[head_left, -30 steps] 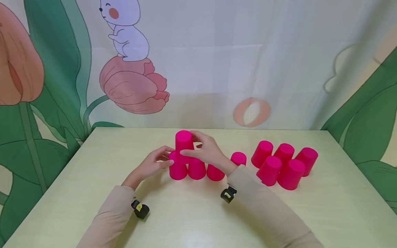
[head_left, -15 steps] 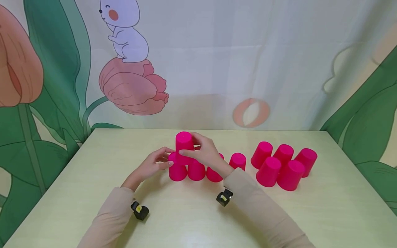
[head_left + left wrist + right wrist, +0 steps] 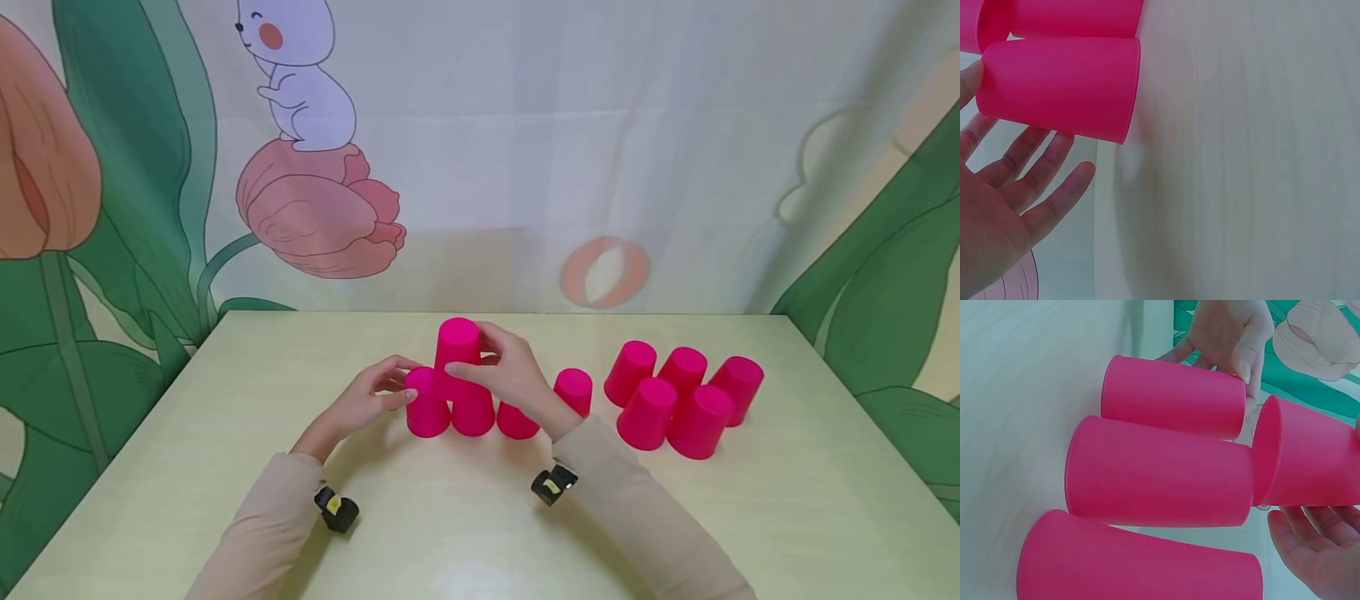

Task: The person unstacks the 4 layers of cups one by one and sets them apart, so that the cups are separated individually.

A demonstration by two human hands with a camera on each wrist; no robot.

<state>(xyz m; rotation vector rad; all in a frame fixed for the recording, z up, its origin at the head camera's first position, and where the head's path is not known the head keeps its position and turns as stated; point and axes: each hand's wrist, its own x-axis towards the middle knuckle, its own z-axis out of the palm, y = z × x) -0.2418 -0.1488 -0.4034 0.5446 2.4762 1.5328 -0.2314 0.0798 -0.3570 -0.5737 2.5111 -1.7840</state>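
A bright pink cup (image 3: 457,354), upside down, is in my right hand (image 3: 513,375), thumb on its near side and fingers behind. In the head view it overlaps the tops of the left two cups in a row on the table. The right wrist view shows its rim right at the top of the second cup (image 3: 1160,472). My left hand (image 3: 367,396) steadies the leftmost cup (image 3: 426,412) near its top, thumb in front and fingers at the far side. A third cup (image 3: 516,423) and a fourth cup (image 3: 573,390) stand farther right, partly hidden by my right hand and wrist.
To the right, several more upside-down pink cups (image 3: 701,421) stand in a close group on the pale wooden table (image 3: 450,533). Behind the table's back edge hangs a printed curtain (image 3: 480,167) with flowers and a white animal.
The right hand has shifted the held cup slightly to the right, from mostly over the leftmost cup to between the first two. The left hand stays at the leftmost cup.
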